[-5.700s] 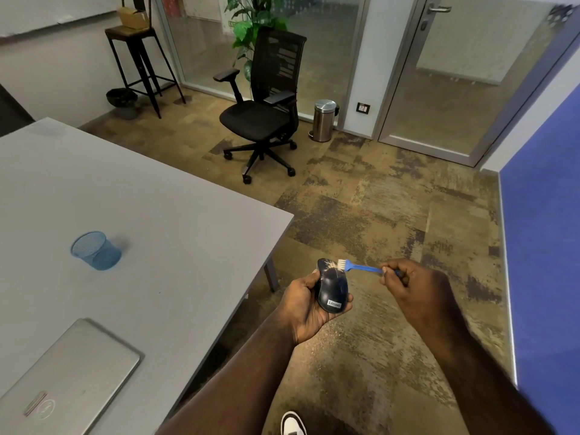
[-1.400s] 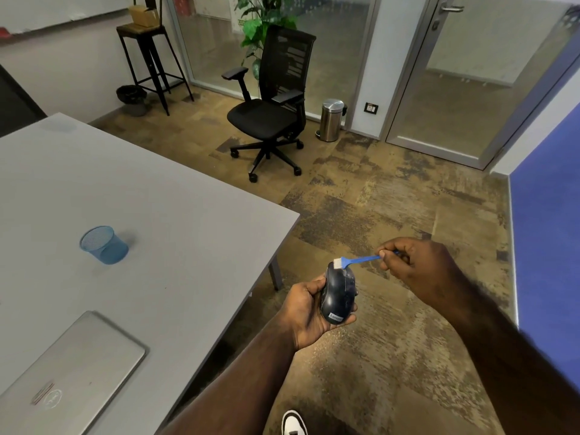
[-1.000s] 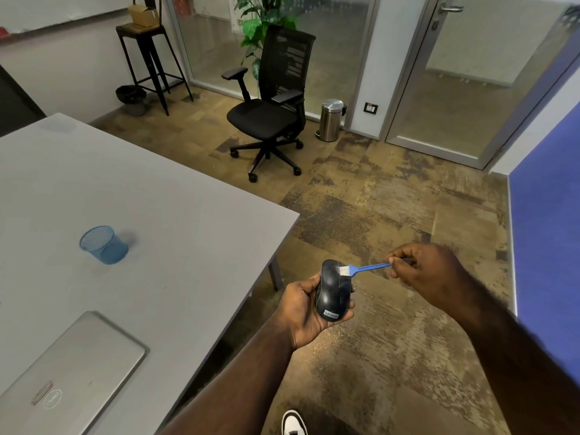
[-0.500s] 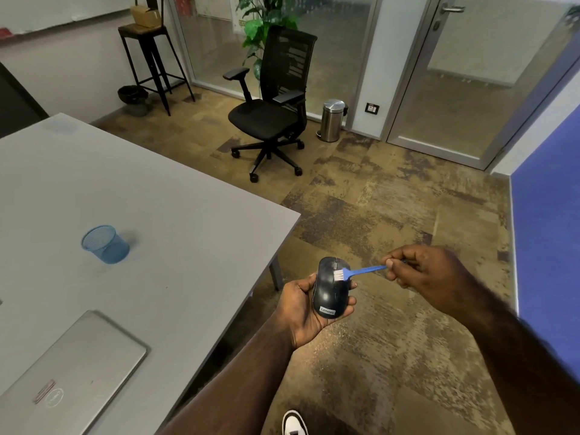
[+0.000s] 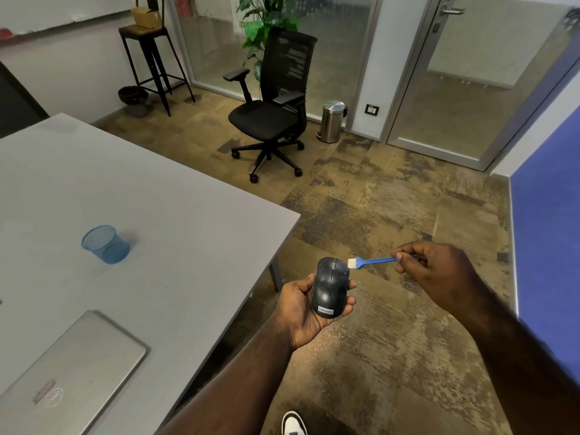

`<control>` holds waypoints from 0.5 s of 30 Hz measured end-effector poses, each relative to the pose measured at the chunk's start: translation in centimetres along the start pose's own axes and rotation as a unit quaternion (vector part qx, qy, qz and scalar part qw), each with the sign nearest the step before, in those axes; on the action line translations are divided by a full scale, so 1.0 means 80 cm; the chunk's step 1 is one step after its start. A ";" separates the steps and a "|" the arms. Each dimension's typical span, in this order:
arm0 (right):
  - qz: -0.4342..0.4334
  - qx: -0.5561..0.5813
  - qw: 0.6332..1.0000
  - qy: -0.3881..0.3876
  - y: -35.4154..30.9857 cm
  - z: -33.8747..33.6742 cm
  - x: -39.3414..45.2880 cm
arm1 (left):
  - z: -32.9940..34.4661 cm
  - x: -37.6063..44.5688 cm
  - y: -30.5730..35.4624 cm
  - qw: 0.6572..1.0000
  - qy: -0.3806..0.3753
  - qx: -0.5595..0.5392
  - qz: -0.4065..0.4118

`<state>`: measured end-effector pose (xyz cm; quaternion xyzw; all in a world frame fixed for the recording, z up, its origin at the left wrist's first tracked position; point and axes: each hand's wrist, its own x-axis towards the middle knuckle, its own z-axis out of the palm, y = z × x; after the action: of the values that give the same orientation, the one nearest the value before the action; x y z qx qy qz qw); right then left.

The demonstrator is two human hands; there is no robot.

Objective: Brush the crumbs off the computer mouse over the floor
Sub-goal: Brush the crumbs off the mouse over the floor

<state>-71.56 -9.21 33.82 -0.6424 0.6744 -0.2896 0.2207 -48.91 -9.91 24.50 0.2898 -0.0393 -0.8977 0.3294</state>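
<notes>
A dark computer mouse (image 5: 330,285) with a small label at its near end lies top-up in my left hand (image 5: 301,312), held over the brown carpet just off the table's corner. My right hand (image 5: 436,274) pinches the thin handle of a small blue brush (image 5: 372,262). Its white bristles sit at the mouse's far right edge. The mouse's top looks dark and smooth, with no crumbs that I can make out. Pale specks lie on the carpet below the hands.
A grey table (image 5: 175,215) fills the left, carrying a blue mesh cup (image 5: 105,244) and a shut silver laptop (image 5: 69,372). A black office chair (image 5: 276,108), a steel bin (image 5: 332,120) and a tall stool (image 5: 150,54) stand farther off. A blue panel (image 5: 549,246) lines the right.
The mouse has turned from tilted on its side to top-up in my left hand. The brush has slid off the mouse's top to its far right edge.
</notes>
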 end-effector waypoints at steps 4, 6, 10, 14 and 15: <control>0.003 0.001 0.998 -0.058 -0.005 0.003 -0.005 | -0.003 0.000 0.002 1.000 0.003 -0.010 0.003; 0.012 -0.034 0.999 -0.001 -0.002 0.001 -0.004 | -0.003 -0.001 0.001 1.000 0.003 -0.019 0.000; -0.002 0.025 0.999 -0.043 -0.004 -0.003 -0.008 | -0.006 0.000 0.001 1.000 0.000 -0.027 0.010; 0.033 -0.037 0.993 -0.110 0.000 -0.007 -0.010 | -0.008 -0.002 0.004 0.998 -0.010 -0.053 0.015; 0.036 -0.051 0.994 -0.090 0.001 -0.008 -0.010 | -0.007 -0.003 0.004 0.998 -0.014 -0.055 0.018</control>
<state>-72.03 -8.36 34.17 -0.6519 0.6882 -0.1877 0.2573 -48.25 -9.94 24.26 0.2581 0.0005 -0.8964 0.3603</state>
